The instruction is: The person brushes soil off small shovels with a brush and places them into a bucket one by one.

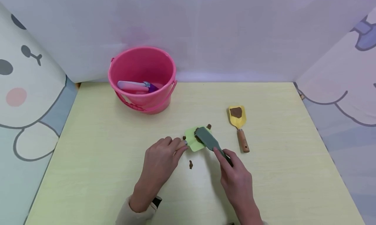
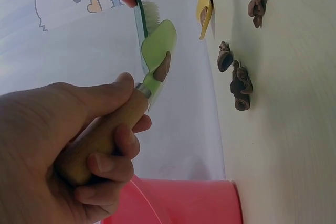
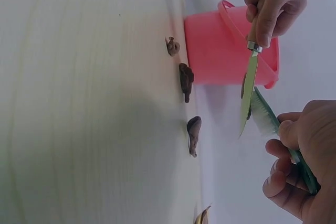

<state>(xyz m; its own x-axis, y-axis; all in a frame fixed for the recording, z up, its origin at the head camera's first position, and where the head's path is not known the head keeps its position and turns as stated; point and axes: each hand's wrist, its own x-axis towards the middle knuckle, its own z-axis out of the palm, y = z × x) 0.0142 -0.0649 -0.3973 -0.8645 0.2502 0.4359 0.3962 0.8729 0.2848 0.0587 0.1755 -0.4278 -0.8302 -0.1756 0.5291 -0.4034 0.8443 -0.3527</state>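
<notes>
My left hand (image 1: pixel 163 158) grips the wooden handle of a small light-green toy shovel (image 2: pixel 159 40), held above the table. On its blade lies a brown dried piece (image 2: pixel 163 68), partly covered in the head view. In my right hand (image 1: pixel 236 179) is a dark-green brush (image 1: pixel 208 138), its pale bristles (image 3: pixel 264 121) against or very close to the shovel's blade. Several curled brown pieces lie on the table below, among them one nearest me (image 1: pixel 191 164) and a darker one (image 2: pixel 241 86).
To the right lies a yellow shovel (image 1: pixel 238 120) with a wooden handle, a brown piece (image 1: pixel 236 112) in its scoop. A pink bucket (image 1: pixel 147 102) stands at the back left, holding a pink and purple tool (image 1: pixel 133 86). Pale curtains (image 1: pixel 235 39) border the light table (image 1: pixel 279 172).
</notes>
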